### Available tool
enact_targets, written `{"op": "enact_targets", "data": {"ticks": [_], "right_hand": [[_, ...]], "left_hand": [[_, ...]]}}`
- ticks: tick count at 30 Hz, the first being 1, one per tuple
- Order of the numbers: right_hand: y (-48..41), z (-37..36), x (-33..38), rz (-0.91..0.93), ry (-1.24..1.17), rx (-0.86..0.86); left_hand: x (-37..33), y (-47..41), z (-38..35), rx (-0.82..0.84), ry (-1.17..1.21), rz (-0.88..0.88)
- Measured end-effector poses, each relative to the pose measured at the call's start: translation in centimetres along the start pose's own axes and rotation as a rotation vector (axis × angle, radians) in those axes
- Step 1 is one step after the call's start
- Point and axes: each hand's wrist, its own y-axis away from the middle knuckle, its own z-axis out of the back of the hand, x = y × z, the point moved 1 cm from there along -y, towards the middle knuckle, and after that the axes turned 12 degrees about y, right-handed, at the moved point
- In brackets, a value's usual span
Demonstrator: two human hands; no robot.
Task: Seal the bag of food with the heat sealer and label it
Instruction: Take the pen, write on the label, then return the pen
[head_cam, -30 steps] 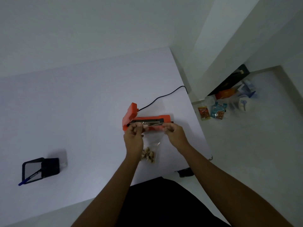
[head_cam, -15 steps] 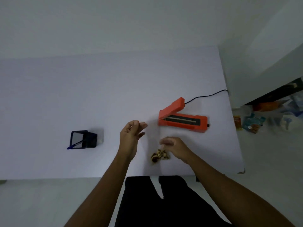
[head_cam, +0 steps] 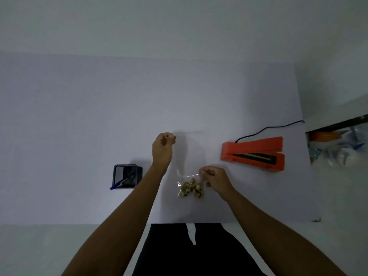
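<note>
A clear plastic bag [head_cam: 189,152] lies flat on the white table [head_cam: 79,116], with brown and pale food pieces [head_cam: 191,189] bunched at its near end. My left hand [head_cam: 163,145] pinches the bag's far left corner. Just right of the food, my right hand [head_cam: 216,177] pinches the bag's edge. The orange heat sealer [head_cam: 253,154] stands to the right of the bag with its lid raised, apart from both hands. Its black cord [head_cam: 268,128] runs to the table's right edge.
A black mesh pen holder [head_cam: 125,176] with a blue pen [head_cam: 119,183] stands left of my left arm. Packets and bottles [head_cam: 338,148] lie on the floor past the table's right edge. The near table edge runs just under my forearms.
The bag has come away from the sealer and now lies stretched out to its left. My left hand, empty half a second ago, now pinches the bag's far corner. The view has swung left.
</note>
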Motion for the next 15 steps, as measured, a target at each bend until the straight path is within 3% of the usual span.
{"op": "enact_targets", "data": {"ticks": [5,8,15], "right_hand": [[-1.0,-0.8,0.9,-0.017,0.017,-0.125],[-1.4,-1.4,1.2,-0.02,0.012,-0.197],[-0.7,-2.7,1.5,0.008,0.087,-0.282]], "left_hand": [[3.6,-1.3,1.1,0.161,-0.378,0.191],[5.8,-0.6,2.0,0.283,-0.662,0.216],[8.2,1.8,3.5,0.293,-0.753,0.223]]}}
